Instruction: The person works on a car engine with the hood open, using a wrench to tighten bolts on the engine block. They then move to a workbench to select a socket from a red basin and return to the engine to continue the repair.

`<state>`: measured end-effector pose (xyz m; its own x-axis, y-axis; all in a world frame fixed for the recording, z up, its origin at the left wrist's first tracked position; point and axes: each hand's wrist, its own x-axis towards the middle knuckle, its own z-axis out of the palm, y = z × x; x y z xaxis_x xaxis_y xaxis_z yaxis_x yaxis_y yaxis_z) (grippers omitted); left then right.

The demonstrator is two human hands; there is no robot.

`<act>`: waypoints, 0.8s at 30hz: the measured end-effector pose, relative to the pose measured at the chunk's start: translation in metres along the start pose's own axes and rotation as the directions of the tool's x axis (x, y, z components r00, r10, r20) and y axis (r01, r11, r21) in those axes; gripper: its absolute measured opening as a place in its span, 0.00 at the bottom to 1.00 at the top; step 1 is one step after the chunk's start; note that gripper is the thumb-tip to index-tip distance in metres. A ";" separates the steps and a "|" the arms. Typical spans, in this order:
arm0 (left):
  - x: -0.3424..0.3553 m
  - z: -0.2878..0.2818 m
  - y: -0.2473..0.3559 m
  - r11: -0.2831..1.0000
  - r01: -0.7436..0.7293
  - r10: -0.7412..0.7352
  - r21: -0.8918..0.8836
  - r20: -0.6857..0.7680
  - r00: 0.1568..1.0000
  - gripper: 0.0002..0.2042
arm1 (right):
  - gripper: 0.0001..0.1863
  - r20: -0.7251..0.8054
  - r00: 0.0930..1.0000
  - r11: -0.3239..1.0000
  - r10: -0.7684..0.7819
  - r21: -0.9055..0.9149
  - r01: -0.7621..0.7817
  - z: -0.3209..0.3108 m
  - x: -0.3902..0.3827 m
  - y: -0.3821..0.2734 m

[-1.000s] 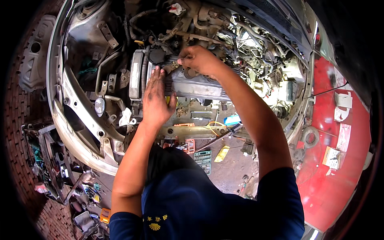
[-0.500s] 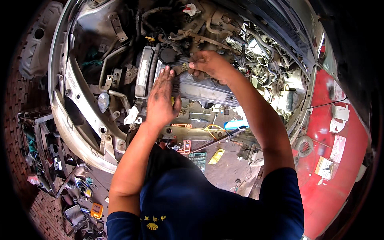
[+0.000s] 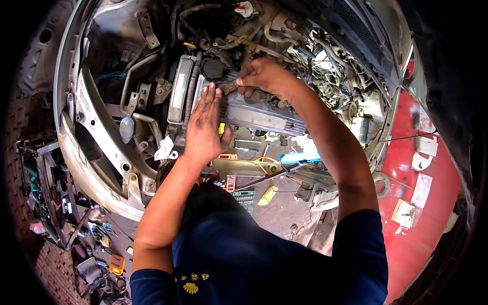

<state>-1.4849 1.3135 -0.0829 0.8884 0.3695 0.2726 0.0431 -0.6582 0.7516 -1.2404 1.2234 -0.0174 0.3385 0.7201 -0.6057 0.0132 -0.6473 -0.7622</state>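
My left hand [image 3: 204, 124] lies with its fingers stretched out along the left part of the engine's valve cover [image 3: 264, 118]. Its fingertips reach up close to the round black oil filler cap [image 3: 213, 68]. My right hand [image 3: 267, 80] is bent over the top of the cover, thumb and fingers pinched together. At those fingertips is a small brownish part [image 3: 230, 87], beside the tips of my left fingers; its kind is too small to tell. Round openings [image 3: 254, 96] in the cover show partly under my right hand.
Hoses and loose wiring [image 3: 330, 61] fill the bay to the right. The front body panel [image 3: 96, 124] curves along the left. A blue-white light bar [image 3: 300, 157] lies near the front edge. A green tool case [image 3: 245, 199] is on the floor; a red car panel [image 3: 432, 193] stands right.
The whole view has shifted slightly. My right fingertips and the small part in them have turned a little, so it looks darker; my left hand stays flat on the cover.
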 end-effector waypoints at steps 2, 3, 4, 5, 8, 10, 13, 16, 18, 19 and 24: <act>0.000 0.000 0.003 1.000 -0.004 0.004 -0.006 -0.010 1.000 0.43 | 0.11 -0.016 1.000 1.000 0.013 0.019 -0.012 0.000 -0.001 0.003; 0.001 0.001 0.004 1.000 -0.006 0.006 -0.008 -0.019 1.000 0.43 | 0.10 -0.023 1.000 1.000 -0.013 0.027 0.014 0.000 -0.002 0.005; 0.004 0.001 0.003 1.000 -0.018 0.017 -0.012 -0.013 1.000 0.43 | 0.10 -0.033 0.999 0.999 -0.039 0.037 0.040 -0.001 -0.004 0.008; 0.004 0.001 0.001 0.999 -0.027 0.027 0.044 -0.007 1.000 0.42 | 0.10 -0.042 0.998 0.998 -0.037 0.046 0.039 0.002 -0.007 0.009; 0.006 -0.006 -0.003 0.990 -0.038 0.040 0.133 -0.013 0.999 0.38 | 0.20 -0.164 0.978 0.943 -0.126 -0.325 0.067 0.001 -0.026 -0.001; 0.005 -0.010 -0.001 0.982 -0.034 0.040 0.185 -0.026 0.999 0.36 | 0.19 -0.351 0.870 0.856 -0.347 -0.497 0.141 -0.021 -0.057 -0.009; 0.005 0.002 0.012 0.989 -0.042 0.061 0.141 -0.134 0.989 0.33 | 0.20 -0.458 0.805 0.764 -0.377 -0.646 -0.010 -0.065 -0.113 0.025; 0.009 0.016 0.035 0.991 -0.101 0.115 0.085 -0.167 0.979 0.30 | 0.22 -0.237 0.831 0.633 -0.503 -0.755 0.169 -0.067 -0.138 0.087; 0.015 0.021 0.054 0.981 -0.179 0.185 0.074 -0.086 0.979 0.29 | 0.28 -0.185 0.797 0.410 -0.575 -0.908 0.085 -0.052 -0.142 0.099; 0.024 0.025 0.062 0.965 -0.248 0.253 0.086 -0.056 0.966 0.28 | 0.29 -0.262 0.790 0.471 -0.554 -0.881 0.038 -0.049 -0.141 0.103; 0.078 0.041 0.064 0.909 -0.387 0.382 0.155 0.062 0.922 0.28 | 0.28 -0.434 0.777 0.582 -0.457 -0.806 -0.107 -0.047 -0.123 0.097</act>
<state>-1.3947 1.2736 -0.0382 0.8643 0.0487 0.5007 -0.2334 -0.8428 0.4850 -1.2364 1.0604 -0.0064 0.6649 0.7465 -0.0232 0.7295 -0.6558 -0.1946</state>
